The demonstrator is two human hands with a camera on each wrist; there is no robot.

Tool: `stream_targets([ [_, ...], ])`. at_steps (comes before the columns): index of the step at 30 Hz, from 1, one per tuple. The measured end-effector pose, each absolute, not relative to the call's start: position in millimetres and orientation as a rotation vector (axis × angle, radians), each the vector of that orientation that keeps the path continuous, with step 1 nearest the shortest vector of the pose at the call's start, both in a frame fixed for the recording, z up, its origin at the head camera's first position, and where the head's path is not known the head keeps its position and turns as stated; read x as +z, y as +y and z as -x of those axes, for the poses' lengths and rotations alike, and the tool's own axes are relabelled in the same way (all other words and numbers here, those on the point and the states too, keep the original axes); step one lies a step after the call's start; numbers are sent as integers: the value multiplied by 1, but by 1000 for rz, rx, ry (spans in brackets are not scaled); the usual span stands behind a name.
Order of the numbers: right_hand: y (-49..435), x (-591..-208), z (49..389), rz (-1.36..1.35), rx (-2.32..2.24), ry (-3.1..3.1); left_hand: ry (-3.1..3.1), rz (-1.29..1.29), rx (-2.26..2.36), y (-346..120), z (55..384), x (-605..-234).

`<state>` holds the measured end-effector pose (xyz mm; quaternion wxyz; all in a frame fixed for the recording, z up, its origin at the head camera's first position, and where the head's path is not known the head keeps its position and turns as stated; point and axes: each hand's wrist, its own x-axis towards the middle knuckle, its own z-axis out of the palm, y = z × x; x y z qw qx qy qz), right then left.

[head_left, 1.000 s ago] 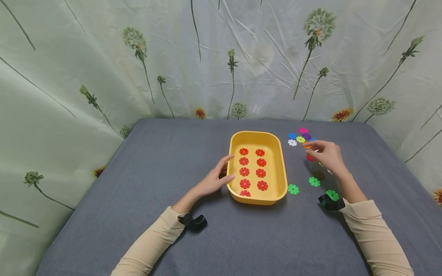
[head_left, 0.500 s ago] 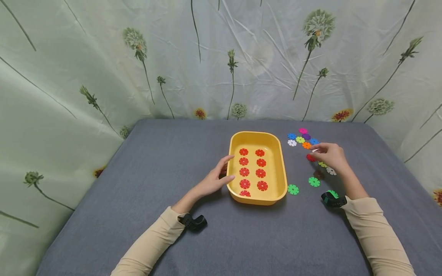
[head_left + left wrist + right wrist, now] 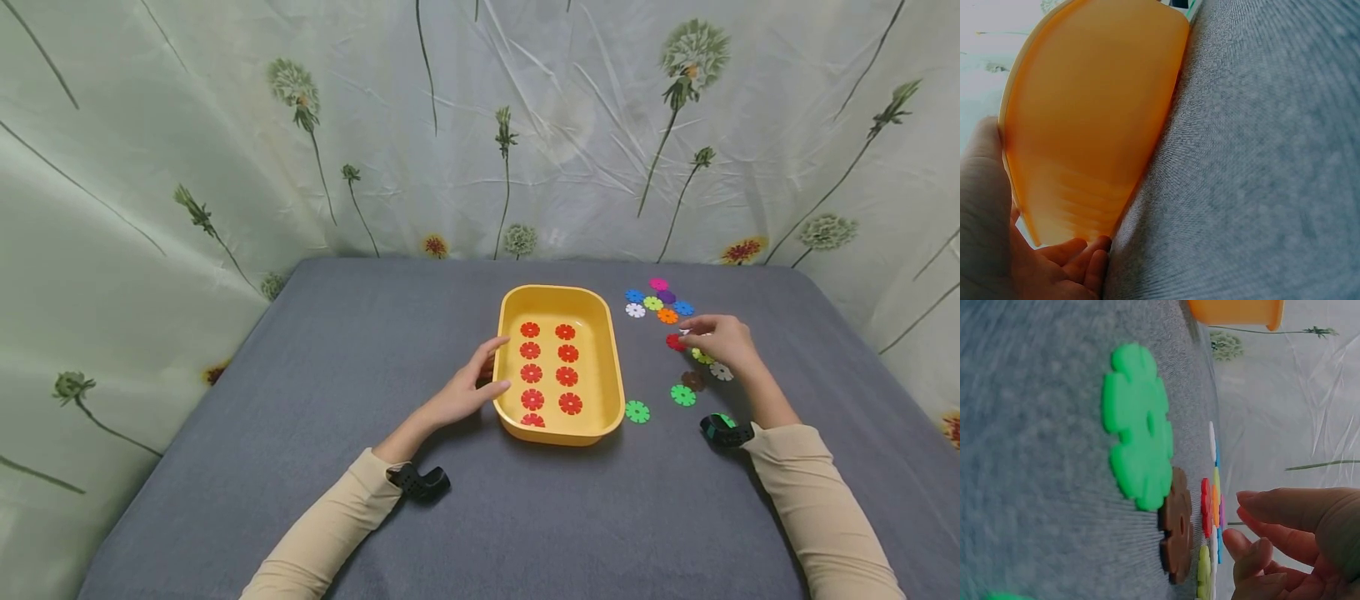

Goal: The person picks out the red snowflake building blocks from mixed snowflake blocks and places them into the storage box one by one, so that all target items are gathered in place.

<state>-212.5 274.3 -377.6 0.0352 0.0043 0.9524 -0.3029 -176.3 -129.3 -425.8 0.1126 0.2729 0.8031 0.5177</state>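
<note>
A yellow plastic tray (image 3: 602, 379) stands mid-table, with two columns of red flower-shaped discs (image 3: 567, 353) lying flat in it. My left hand (image 3: 459, 393) holds its left side, thumb and index finger at the rim; in the left wrist view the other fingers bend against the outer wall (image 3: 1097, 119). To the right of the tray, my right hand (image 3: 726, 343) is low over loose discs, thumb and fingertips apart. A red disc (image 3: 675, 342) lies just left of those fingertips, and a white disc beneath them is partly hidden. The right wrist view shows nothing between the fingers (image 3: 1291, 509).
Behind the right hand lie pink (image 3: 658, 284), purple, blue, orange (image 3: 667, 316) and white discs. Nearer are a brown disc (image 3: 693, 381) and green discs (image 3: 682, 395), one (image 3: 637, 412) close to the tray's corner. A flowered curtain (image 3: 450, 125) hangs past the grey table's (image 3: 360, 333) far edge.
My right hand has drawn slightly right and nearer, uncovering the orange and blue discs and more of the red one. The left hand and tray have stayed put.
</note>
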Motion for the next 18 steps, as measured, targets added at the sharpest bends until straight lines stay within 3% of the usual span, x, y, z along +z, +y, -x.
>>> stream_targets([
  [18, 273, -386, 220, -51, -847, 2895, 2353, -809, 1515, -129, 178, -427],
])
